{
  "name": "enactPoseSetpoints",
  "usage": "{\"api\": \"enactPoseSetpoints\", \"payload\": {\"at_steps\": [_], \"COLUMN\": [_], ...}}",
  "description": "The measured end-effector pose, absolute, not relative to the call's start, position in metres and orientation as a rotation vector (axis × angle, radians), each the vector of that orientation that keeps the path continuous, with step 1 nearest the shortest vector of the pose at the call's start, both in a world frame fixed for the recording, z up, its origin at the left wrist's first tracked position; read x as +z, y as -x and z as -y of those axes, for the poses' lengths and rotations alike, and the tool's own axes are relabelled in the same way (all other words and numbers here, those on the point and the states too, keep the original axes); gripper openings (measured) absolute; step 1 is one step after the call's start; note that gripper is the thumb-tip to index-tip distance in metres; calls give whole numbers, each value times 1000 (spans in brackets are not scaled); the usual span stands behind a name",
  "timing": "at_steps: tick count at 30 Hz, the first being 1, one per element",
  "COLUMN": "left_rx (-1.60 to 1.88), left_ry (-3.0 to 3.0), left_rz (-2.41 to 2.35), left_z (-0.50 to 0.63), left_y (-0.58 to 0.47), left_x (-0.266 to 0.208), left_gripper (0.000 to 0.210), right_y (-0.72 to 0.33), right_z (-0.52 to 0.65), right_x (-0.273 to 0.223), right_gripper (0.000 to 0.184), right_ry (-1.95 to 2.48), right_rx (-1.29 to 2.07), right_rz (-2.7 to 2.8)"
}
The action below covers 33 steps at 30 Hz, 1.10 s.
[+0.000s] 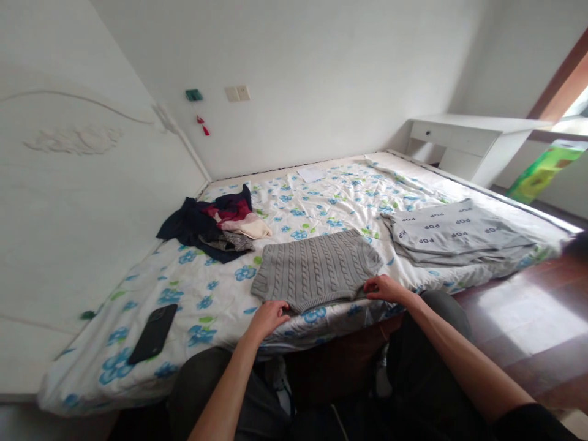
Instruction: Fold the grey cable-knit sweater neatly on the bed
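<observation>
while the gray cable-knit sweater (316, 266) lies spread flat near the close edge of the blue-flowered bedsheet (188, 288), we hold it by the side nearest us. our left hand (270, 317) pinches that edge toward its left end, thumb against bent fingers, and our right hand (383, 288) pinches it farther right, fingers curled in; ribbed hem runs between the two hands. to the right of the sweater, apart from it, we see a folded gray fabric (450, 229) printed with "pop", its layers uneven along the near side. beyond the sweater's left end sits a rumpled heap of clothes (188, 223) in navy, maroon, pale pink and speckled gray. nearer us on the left, a black smartphone (153, 334) rests with its camera side up. toward the wall (321, 92), a white sheet of paper (311, 174) lies on the bedsheet.
</observation>
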State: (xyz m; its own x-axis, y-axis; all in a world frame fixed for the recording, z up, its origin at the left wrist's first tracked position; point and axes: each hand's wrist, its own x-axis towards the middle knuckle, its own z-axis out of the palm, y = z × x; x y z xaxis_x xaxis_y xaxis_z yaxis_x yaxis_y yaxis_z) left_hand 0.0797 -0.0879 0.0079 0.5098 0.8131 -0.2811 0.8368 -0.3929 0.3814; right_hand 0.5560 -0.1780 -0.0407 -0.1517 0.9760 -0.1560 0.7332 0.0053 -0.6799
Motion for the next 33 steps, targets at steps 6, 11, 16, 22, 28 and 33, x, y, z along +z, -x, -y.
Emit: {"api": "enactPoseSetpoints", "payload": {"at_steps": [6,11,16,22,28,33], "left_rx": [7,-31,-52,15,-42,-128], "left_ry": [-2297,-2367,-2398,-2476,-2281,-2105], "left_rz": [-1284,-1326,-1332,-1351,-1197,-1137], "left_z": [82,85,90,93,84,81], "left_y": [-89,-93,-99,-108,-95,-81], "left_x": [5,6,6,0,6,11], "left_gripper": [23,13,12,13,14,15], "right_y": [-544,-541,-532,-522,-535,-555], "right_z": [177,172,169,166,169,175], "right_x": [-38,-43,-53,-53,-44,-37], "right_gripper": [15,17,15,20,10,10], "right_ry": [1799,1799,1807,1728,1664,1611], "right_rx": [831,804,711,690,913,1044], "right_rz": [1971,2042,2094,2087,1978,1972]}}
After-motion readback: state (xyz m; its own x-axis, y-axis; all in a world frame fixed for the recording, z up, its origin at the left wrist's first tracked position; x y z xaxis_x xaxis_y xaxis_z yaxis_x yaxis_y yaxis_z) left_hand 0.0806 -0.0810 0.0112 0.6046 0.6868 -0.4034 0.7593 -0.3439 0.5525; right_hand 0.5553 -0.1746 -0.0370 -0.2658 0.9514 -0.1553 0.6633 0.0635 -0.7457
